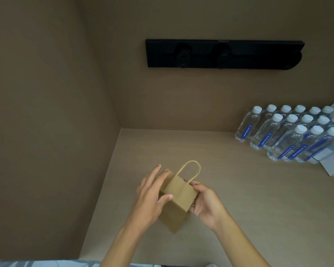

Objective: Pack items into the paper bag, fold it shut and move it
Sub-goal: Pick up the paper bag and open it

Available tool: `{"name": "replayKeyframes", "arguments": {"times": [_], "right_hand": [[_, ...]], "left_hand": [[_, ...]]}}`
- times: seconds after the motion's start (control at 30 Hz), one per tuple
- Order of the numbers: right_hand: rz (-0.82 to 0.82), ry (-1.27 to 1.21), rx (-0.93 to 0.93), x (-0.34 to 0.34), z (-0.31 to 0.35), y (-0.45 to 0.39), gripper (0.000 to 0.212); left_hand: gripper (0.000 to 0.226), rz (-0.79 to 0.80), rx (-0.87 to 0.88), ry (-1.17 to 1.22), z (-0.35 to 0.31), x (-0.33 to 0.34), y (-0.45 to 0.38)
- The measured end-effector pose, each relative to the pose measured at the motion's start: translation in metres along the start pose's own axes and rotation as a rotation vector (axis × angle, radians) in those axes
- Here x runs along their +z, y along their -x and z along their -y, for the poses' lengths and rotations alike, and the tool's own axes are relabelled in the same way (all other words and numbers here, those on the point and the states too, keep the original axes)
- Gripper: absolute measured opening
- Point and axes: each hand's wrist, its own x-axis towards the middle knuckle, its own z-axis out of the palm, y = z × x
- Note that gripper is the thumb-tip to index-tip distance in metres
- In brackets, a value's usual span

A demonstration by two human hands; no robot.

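Gripping paper bag (178, 191) w/ both hands at 6 o'clock: left hand (150, 197) clasps its side, right hand (204, 201) pinches opposite edge; bottles (289, 132) at 2 o'clock.

Beige alcove walls (46, 93), black socket strip (224, 53) on back wall, tan counter (258, 199)

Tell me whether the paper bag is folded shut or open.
Not folded shut. The paper bag stands upright, its handle sticking up, held between left hand and right hand. Contents: cannot tell.

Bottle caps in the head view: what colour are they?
White, on the bottle caps; the head view shows them.
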Motion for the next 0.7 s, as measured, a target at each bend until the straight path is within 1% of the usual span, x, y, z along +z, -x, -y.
{"name": "replayKeyframes", "arguments": {"times": [0.03,0.07,0.13,0.2,0.33,0.37,0.4,0.43,0.5,0.53,0.6,0.63,0.7], "right_hand": [[0.047,-0.048,-0.006,-0.002,-0.002,0.002,0.023],[0.091,-0.092,-0.015,-0.004,-0.004,0.005,0.03],[0.166,-0.112,-0.021,-0.007,-0.009,0.009,0.037],[0.225,-0.1,-0.029,-0.01,-0.014,0.013,0.038],[0.3,-0.081,-0.065,-0.01,-0.024,0.019,0.053],[0.324,-0.076,-0.082,-0.008,-0.026,0.02,0.054],[0.349,-0.06,-0.107,-0.005,-0.028,0.022,0.053],[0.357,-0.032,-0.135,-0.001,-0.031,0.023,0.052],[0.3,0.028,-0.184,0.005,-0.034,0.023,0.053],[0.259,0.046,-0.206,0.008,-0.036,0.022,0.053],[0.207,0.05,-0.233,0.011,-0.038,0.021,0.054],[0.192,0.038,-0.232,0.011,-0.039,0.021,0.054],[0.184,0.002,-0.225,0.011,-0.041,0.022,0.049]], "left_hand": [[0.07,-0.038,-0.015,-0.032,0.0,0.0,0.0],[0.068,-0.077,-0.042,-0.056,0.0,0.001,0.001],[0.06,-0.144,-0.098,-0.049,-0.001,0.003,0.005],[0.053,-0.16,-0.161,0.036,-0.002,0.004,0.01],[0.045,-0.15,-0.222,0.285,-0.01,0.007,0.019],[0.048,-0.131,-0.231,0.304,-0.013,0.007,0.022],[0.057,-0.091,-0.24,0.309,-0.017,0.008,0.025],[0.071,-0.038,-0.245,0.318,-0.021,0.009,0.029],[0.099,0.077,-0.251,0.366,-0.027,0.011,0.034],[0.109,0.118,-0.253,0.388,-0.03,0.012,0.036],[0.114,0.144,-0.267,0.399,-0.033,0.012,0.036],[0.112,0.141,-0.29,0.41,-0.034,0.011,0.035],[0.1,0.137,-0.353,0.46,-0.034,0.006,0.033]]}}
